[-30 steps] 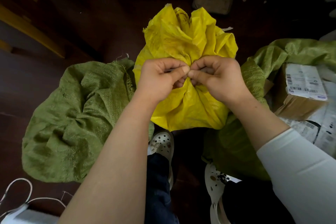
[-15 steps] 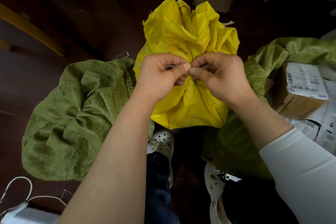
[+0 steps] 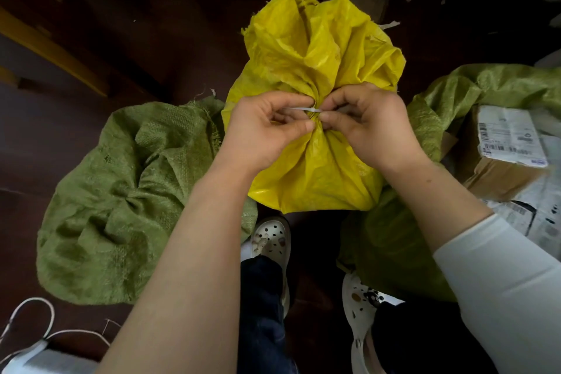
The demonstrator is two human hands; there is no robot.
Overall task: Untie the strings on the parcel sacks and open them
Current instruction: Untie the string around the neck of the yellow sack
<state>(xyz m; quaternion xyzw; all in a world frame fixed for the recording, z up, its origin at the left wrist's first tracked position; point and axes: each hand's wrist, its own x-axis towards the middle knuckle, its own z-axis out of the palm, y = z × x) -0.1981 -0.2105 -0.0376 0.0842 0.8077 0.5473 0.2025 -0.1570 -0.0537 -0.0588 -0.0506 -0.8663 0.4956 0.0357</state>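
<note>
Two white clogs (image 3: 271, 240) at bottom edge, on dark floor. Left hand (image 3: 264, 127) and right hand (image 3: 373, 124), fingers curled, each pinch the white string (image 3: 300, 108) at the tied neck of the yellow sack (image 3: 318, 167). Sack stands between left green sack (image 3: 121, 191), bunched, and right green sack (image 3: 485, 85), open, labelled cardboard box (image 3: 510, 143) showing.

You have no text you can actually read here. The white shipping label (image 3: 507, 133) on the cardboard box (image 3: 498, 176) at your right carries barcodes and lines of small print, all too blurred to make out. A small blue logo (image 3: 541, 163) at that label's corner is unreadable too. The pale parcels (image 3: 537, 215) just below it show dark printed marks and another label, equally illegible.
</note>
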